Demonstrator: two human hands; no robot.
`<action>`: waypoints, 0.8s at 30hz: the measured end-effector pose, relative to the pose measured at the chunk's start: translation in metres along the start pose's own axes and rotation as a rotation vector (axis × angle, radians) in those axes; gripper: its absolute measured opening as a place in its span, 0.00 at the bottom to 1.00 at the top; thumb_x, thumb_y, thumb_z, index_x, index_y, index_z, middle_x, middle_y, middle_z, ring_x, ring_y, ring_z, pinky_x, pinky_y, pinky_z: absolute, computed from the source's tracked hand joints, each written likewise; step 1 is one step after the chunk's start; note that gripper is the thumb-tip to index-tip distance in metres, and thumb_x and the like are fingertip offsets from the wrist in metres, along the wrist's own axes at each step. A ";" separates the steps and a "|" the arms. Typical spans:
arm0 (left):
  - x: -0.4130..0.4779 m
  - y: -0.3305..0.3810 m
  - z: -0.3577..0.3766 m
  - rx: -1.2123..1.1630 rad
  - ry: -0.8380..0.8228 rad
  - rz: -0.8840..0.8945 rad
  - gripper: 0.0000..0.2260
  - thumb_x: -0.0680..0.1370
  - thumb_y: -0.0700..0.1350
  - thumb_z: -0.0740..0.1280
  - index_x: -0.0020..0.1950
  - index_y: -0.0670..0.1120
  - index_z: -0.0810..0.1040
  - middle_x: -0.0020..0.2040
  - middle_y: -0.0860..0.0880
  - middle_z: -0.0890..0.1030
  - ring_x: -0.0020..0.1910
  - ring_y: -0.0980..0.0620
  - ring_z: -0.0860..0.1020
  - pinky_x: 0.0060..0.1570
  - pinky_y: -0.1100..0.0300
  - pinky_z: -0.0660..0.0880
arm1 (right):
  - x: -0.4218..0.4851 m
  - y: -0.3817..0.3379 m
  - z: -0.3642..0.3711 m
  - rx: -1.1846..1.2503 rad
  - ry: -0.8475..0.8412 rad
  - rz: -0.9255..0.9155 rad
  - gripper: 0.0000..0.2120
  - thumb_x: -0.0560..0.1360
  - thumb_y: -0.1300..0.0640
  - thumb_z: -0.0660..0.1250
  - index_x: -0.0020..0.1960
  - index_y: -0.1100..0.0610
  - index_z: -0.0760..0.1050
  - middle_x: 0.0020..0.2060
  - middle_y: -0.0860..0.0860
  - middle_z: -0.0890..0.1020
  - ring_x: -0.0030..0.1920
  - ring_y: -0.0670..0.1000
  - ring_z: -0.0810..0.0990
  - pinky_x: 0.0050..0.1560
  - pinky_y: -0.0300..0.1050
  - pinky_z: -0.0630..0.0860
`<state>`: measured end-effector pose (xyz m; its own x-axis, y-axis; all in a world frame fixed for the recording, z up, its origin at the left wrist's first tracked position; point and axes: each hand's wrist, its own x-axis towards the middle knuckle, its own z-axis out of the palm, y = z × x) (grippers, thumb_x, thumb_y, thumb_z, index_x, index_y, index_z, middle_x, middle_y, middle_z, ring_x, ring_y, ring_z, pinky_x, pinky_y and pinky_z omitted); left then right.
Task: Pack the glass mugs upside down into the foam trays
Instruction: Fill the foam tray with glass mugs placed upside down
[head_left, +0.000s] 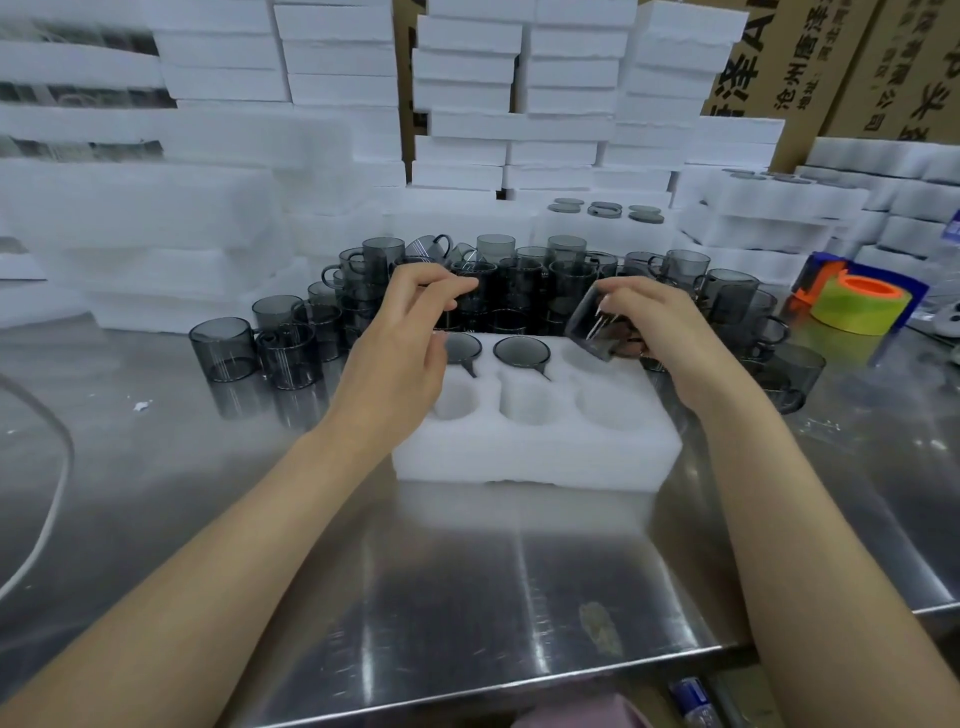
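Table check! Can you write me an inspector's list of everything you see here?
Surface: shiny metal table, with a small white scrap at left.
Job's things: foam tray holds two upside-down mugs in its back row; four empty pockets; loose mugs crowd behind.
Clutter: tape roll at right.
Grips: right grip holds a tilted mug over the tray; left grip reaches toward the loose mugs, hold unclear.
Cables: white cable at left edge.
Surroundings: foam stacks and cardboard boxes behind.

One foam tray with six pockets: two mugs seated, four empty. One held mug; loose mugs uncountable. One tape roll.
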<state>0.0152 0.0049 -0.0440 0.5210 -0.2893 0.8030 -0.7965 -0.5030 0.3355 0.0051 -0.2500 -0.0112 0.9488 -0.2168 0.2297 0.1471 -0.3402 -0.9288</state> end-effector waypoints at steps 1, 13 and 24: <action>0.000 0.000 0.000 -0.002 0.001 -0.001 0.25 0.73 0.26 0.61 0.67 0.46 0.72 0.62 0.51 0.68 0.57 0.58 0.73 0.45 0.48 0.77 | -0.001 0.001 0.001 -0.060 -0.010 -0.032 0.12 0.71 0.52 0.66 0.53 0.43 0.80 0.43 0.38 0.83 0.43 0.40 0.81 0.41 0.37 0.74; 0.000 -0.003 0.002 -0.005 0.013 -0.033 0.25 0.73 0.26 0.61 0.66 0.46 0.72 0.62 0.51 0.68 0.57 0.60 0.73 0.45 0.51 0.77 | -0.011 -0.005 0.004 -0.340 -0.048 -0.123 0.17 0.71 0.53 0.67 0.59 0.42 0.75 0.55 0.46 0.77 0.46 0.44 0.78 0.37 0.34 0.74; 0.000 -0.003 0.001 0.001 0.006 -0.055 0.23 0.73 0.27 0.61 0.64 0.45 0.74 0.62 0.51 0.69 0.57 0.61 0.72 0.46 0.53 0.77 | -0.013 -0.005 0.012 -0.684 -0.026 -0.242 0.21 0.75 0.43 0.61 0.68 0.41 0.70 0.68 0.43 0.69 0.67 0.49 0.70 0.66 0.57 0.66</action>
<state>0.0178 0.0055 -0.0457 0.5618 -0.2567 0.7864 -0.7666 -0.5188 0.3783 -0.0047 -0.2345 -0.0131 0.9196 -0.0440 0.3903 0.1539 -0.8738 -0.4612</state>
